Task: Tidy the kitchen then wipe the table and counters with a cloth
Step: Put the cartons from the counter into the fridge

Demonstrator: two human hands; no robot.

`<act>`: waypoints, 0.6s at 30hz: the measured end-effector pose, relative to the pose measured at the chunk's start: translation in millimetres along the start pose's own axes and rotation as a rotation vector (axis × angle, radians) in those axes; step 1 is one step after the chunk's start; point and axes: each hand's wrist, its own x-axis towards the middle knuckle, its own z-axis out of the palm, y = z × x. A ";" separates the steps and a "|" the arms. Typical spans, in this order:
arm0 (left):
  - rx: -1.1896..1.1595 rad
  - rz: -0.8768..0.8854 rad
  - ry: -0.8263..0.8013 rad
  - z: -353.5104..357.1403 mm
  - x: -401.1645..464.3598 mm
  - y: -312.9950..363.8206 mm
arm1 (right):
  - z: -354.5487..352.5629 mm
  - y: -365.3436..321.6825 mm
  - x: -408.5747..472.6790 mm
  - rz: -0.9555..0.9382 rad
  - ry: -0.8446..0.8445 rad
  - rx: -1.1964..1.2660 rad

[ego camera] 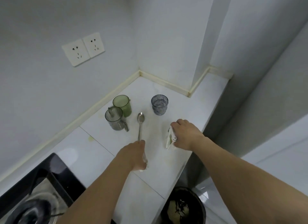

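I am in the tidying part of the job, clearing loose things off the white counter point(166, 167) before any wiping. My left hand point(135, 154) is curled around the handle of a metal spoon point(140, 123), whose bowl points away from me toward twelve o'clock. My right hand point(185, 133) is pressed down over a small white and green carton point(170, 138), fingers bent around its top; I judge it a grip, though the fingertips are hidden behind the pack.

To do this well, I should lift both things straight up rather than drag them, since a dragged spoon could knock the cups. The carton looks crumpled, so I would hold it upright in case something is left inside, then drop it in the dark bin point(182, 207) that sits below the counter edge at about five o'clock from my right hand.

From the spoon's bowl, the green cup point(122, 105) stands near at ten o'clock, with the grey handled cup point(115, 117) just beside it at nine o'clock; the two seem to touch. The blue-grey glass point(159, 106) stands apart at about one o'clock, and at eleven o'clock from my right hand. The black stove point(33, 190) lies at about eight o'clock from my left hand.
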 end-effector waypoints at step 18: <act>-0.108 -0.037 -0.075 -3.6 3.6 -6.1 | -11.8 11.8 -16.2 0.054 -0.091 0.051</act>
